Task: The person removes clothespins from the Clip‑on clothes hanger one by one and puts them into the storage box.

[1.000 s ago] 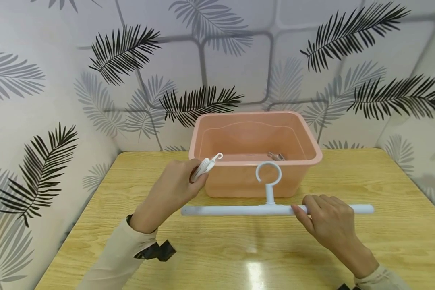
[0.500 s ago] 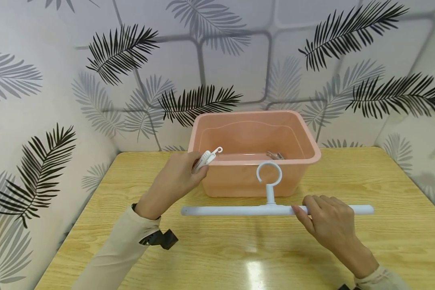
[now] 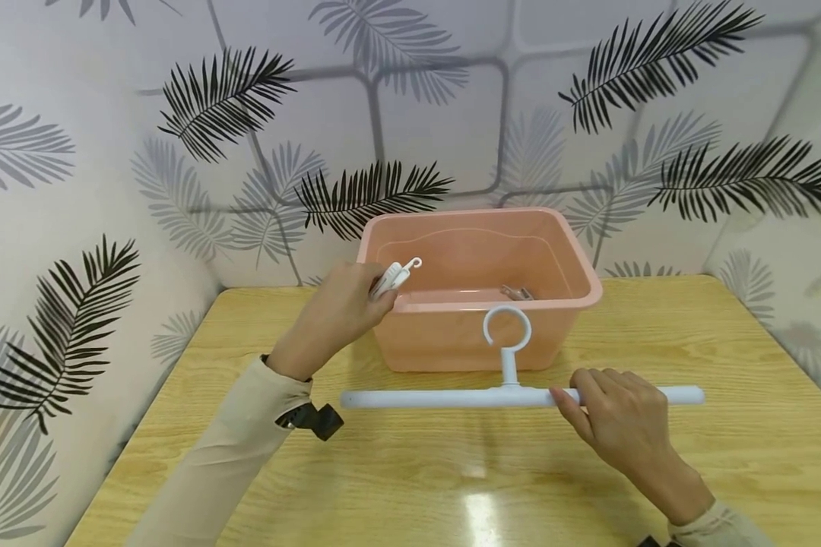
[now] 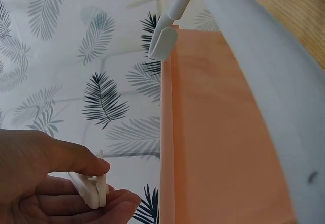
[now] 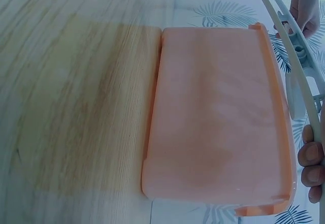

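Note:
My left hand pinches a small white clothespin with a hooked end between thumb and fingers. It is at the left front corner of a pink plastic bin. The left wrist view shows the clothespin from close up. My right hand grips the right half of a pale, straight-barred hanger, held level in front of the bin. The hanger's open ring hook points up. Curled fingertips show on the bar in the right wrist view.
A few greyish clip-like pieces lie on the bin's floor, too small to make out well. The bin stands on a wood-grain table, near a leaf-patterned back wall.
My left hand has moved slightly up and away with the clothespin, along the bin's left front corner. The right hand and the hanger have stayed practically still.

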Motion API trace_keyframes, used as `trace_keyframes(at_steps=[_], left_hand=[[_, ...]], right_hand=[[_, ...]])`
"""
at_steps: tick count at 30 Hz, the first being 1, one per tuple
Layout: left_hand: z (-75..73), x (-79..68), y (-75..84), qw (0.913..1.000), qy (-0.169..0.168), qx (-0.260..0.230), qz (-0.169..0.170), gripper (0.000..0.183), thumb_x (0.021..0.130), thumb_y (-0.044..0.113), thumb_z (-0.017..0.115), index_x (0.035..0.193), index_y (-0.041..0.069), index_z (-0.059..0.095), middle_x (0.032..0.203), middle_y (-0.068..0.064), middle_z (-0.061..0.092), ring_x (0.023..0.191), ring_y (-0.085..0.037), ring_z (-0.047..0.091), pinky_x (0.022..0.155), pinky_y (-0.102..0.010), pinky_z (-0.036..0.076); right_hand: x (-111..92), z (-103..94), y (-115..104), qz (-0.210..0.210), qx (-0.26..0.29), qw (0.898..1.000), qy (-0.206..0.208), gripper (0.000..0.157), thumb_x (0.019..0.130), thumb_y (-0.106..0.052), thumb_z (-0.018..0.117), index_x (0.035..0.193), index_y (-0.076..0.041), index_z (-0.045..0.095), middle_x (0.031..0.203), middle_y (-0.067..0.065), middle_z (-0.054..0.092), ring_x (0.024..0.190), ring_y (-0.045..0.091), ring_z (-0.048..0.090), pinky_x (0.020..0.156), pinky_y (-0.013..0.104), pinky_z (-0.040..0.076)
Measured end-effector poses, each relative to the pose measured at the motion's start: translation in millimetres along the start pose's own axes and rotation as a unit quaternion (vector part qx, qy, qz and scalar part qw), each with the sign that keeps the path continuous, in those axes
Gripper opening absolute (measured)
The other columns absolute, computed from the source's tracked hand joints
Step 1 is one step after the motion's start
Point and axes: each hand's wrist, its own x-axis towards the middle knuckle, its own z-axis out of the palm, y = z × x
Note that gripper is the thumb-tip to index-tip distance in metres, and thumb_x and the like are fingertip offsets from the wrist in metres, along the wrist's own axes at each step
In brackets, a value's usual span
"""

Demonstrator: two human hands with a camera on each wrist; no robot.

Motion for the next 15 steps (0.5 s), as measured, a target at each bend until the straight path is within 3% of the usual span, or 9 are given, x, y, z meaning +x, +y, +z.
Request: trace_keyframes(at_steps=[4,10,15], left_hand=[[0.6,11.6,-0.5,1.0000,-0.003,0.008,0.000,0.018,0.088,0.007,0.061,0.072,0.004,0.055,0.059,-0.003,0.048,0.049,-0.012,0.041,0.046,-0.024,0.034],[5.1,28.4,-2.9,0.9994,0.008,0.021,0.027,0.016,0.087,0.005,0.059,0.071,0.005,0.057,0.058,-0.001,0.048,0.048,-0.012,0.042,0.047,-0.024,0.034],[6.9,39.6,-6.4,0.9998,-0.002,0.016,0.006,0.019,0.085,0.005,0.059,0.067,0.007,0.055,0.057,-0.001,0.048,0.049,-0.013,0.044,0.047,-0.025,0.035]], right_hand=[[-1.4,-0.3,0.3,0.005,0.001,1.000,-0.001,0.060,0.102,-0.053,0.031,0.061,-0.011,0.047,0.047,-0.007,0.035,0.039,0.006,0.026,0.035,0.023,0.019],[-3.9,-0.2,-0.2,0.003,0.001,1.000,0.002,0.060,0.102,-0.053,0.032,0.060,-0.012,0.046,0.047,-0.007,0.037,0.038,0.007,0.029,0.035,0.022,0.019],[-5.5,-0.4,-0.2,0.007,0.002,1.000,-0.002,0.060,0.101,-0.054,0.032,0.061,-0.012,0.046,0.046,-0.007,0.037,0.037,0.007,0.029,0.035,0.023,0.019]])
